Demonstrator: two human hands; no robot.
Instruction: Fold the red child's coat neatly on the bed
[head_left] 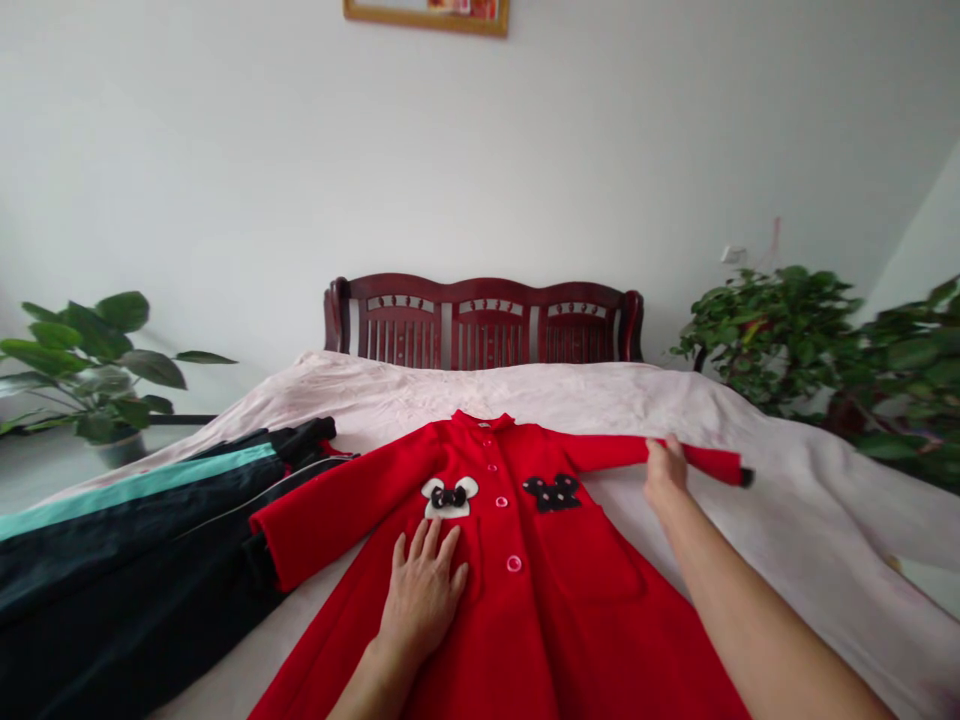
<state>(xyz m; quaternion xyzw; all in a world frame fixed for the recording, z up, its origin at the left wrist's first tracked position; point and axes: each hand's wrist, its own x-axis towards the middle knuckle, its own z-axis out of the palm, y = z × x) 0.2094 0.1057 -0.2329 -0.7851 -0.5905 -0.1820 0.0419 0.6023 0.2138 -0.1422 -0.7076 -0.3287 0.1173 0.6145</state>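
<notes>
A red coat (517,640) lies spread face up, collar away from me, its sleeves stretched out to both sides. Pink-rimmed buttons run down its front, with a white mouse-shaped patch and a black spotted one above the pockets. My left hand (421,590) rests flat on the left pocket area, fingers spread just below the white patch. On the right, my right hand (666,468) is closed around the right sleeve (607,451), short of its dark cuff end. Its fingertips are partly hidden under the sleeve.
Dark trousers with a turquoise stripe (142,540) lie at the left, partly under the coat's left sleeve. A pale sheet (810,540) covers the bed below. Behind stands a dark red wooden headboard (491,325). Potted plants (97,360) flank the bed on both sides.
</notes>
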